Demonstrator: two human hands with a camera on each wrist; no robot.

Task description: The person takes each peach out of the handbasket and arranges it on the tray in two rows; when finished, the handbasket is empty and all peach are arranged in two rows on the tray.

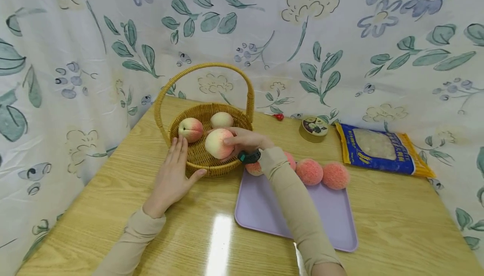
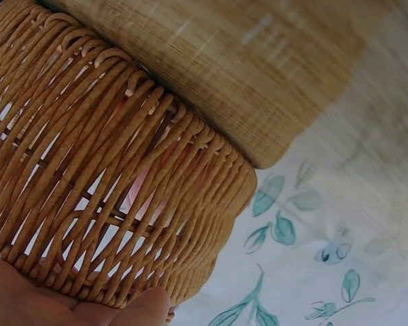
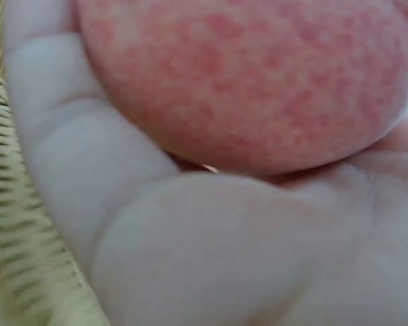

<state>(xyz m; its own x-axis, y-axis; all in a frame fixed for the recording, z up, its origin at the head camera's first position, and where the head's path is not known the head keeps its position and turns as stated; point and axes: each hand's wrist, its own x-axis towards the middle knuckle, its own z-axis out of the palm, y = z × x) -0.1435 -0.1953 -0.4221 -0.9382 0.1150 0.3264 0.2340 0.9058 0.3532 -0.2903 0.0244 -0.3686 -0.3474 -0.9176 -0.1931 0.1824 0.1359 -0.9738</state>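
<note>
Peach (image 1: pixel 218 143) held over the basket (image 1: pixel 223 170)

Head view: the right hand (image 1: pixel 247 140) pinches the peach within the outline of the basket's rim; its height is hard to judge. Two other peaches (image 1: pixel 192 129) sit left and back, with woven floor showing beside them. The left hand (image 1: pixel 171 179) touches the front-left rim, fingers close together, thumb spread away. A stretch of tabletop (image 1: pixel 189 230) separates its forearm from the purple tray (image 1: pixel 261 208) (red fruits (image 1: pixel 309 172) line the far edge).

Left wrist view: the hand meets the slatted wall along one edge.

Right wrist view: fingers curl round the peach's mottled red side; basket weave passes just beside them.
</note>
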